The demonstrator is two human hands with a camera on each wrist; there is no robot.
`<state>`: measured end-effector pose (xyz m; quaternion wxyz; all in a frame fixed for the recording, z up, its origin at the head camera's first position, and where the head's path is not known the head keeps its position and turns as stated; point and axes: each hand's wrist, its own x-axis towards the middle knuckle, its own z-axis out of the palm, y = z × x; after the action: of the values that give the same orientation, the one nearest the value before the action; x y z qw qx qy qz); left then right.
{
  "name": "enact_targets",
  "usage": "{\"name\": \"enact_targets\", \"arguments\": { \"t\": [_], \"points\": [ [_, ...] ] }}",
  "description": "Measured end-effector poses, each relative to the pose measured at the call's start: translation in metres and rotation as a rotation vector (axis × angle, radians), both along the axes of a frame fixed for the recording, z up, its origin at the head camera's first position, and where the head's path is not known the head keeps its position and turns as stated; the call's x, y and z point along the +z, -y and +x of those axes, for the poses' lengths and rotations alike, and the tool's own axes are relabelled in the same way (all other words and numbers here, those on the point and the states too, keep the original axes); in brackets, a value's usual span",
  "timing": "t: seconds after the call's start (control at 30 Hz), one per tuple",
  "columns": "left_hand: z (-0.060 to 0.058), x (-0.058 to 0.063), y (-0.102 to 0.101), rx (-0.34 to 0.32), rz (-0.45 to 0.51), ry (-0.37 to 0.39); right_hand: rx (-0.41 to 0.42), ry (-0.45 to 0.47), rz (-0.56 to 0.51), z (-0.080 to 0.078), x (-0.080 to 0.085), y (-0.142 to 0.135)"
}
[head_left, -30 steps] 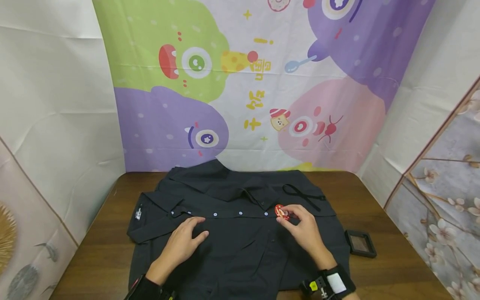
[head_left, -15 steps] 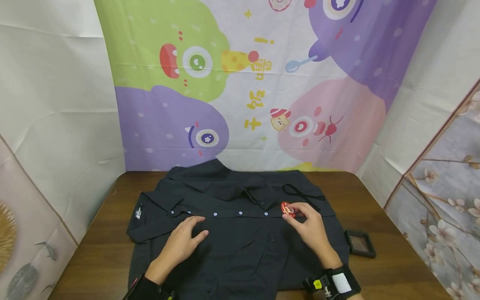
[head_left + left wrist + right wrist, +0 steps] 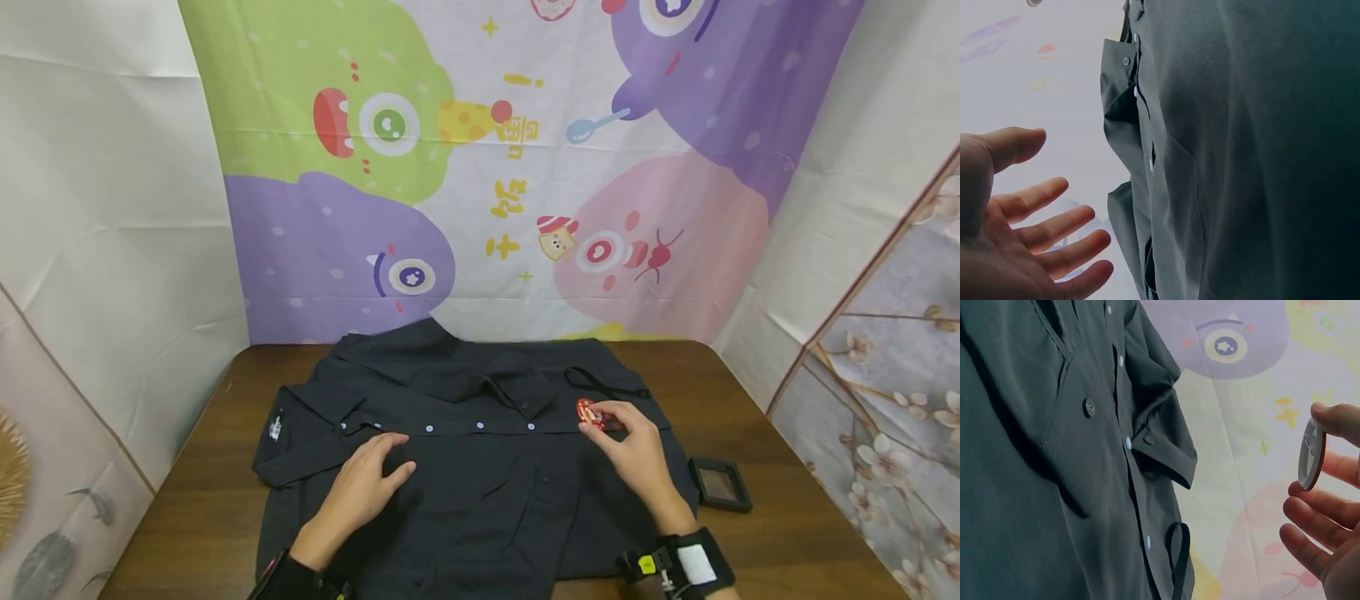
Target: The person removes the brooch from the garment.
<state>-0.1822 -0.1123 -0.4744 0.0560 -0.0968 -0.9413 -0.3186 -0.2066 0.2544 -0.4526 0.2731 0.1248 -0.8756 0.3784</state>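
Observation:
A dark button-up shirt (image 3: 465,483) with white buttons lies spread over the table. My right hand (image 3: 633,446) pinches a round red pin badge (image 3: 588,413) by its edge, over the shirt's right part. In the right wrist view the pale back of the badge (image 3: 1311,453) shows, with a pin across it, between thumb and fingertips. My left hand (image 3: 367,483) hovers over the shirt's left part, fingers spread and holding nothing. The left wrist view shows the hand (image 3: 1035,231) with loose fingers, apart from the shirt (image 3: 1222,156).
A thin black strap (image 3: 600,385) lies in a loop on the shirt's upper right. Beside the shirt at right, a small black square case (image 3: 720,484) rests on the brown table (image 3: 795,533). A cartoon-printed cloth (image 3: 480,300) hangs behind the table.
My right hand has moved a little to the right and slightly away from me, carrying the pin badge off from the row of buttons. The left hand has stayed in place.

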Motion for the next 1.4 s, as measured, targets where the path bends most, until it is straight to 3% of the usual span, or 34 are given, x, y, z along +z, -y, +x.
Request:
{"name": "enact_targets", "arguments": {
  "t": [0.3, 0.6, 1.07, 1.4],
  "points": [
    [-0.001, -0.001, 0.001, 0.007, 0.008, -0.008, -0.035, 0.012, 0.011, 0.002, 0.003, -0.009],
    [-0.003, -0.003, 0.002, 0.022, -0.083, -0.059, -0.061, 0.017, 0.015, 0.004, 0.003, -0.016],
    [-0.001, -0.002, 0.002, 0.017, -0.052, -0.027, -0.109, -0.012, 0.042, 0.003, 0.004, -0.032],
    [0.0, 0.002, 0.01, 0.022, -0.04, -0.068, -0.17, 0.008, 0.042, 0.006, 0.012, -0.044]
  ]
}}
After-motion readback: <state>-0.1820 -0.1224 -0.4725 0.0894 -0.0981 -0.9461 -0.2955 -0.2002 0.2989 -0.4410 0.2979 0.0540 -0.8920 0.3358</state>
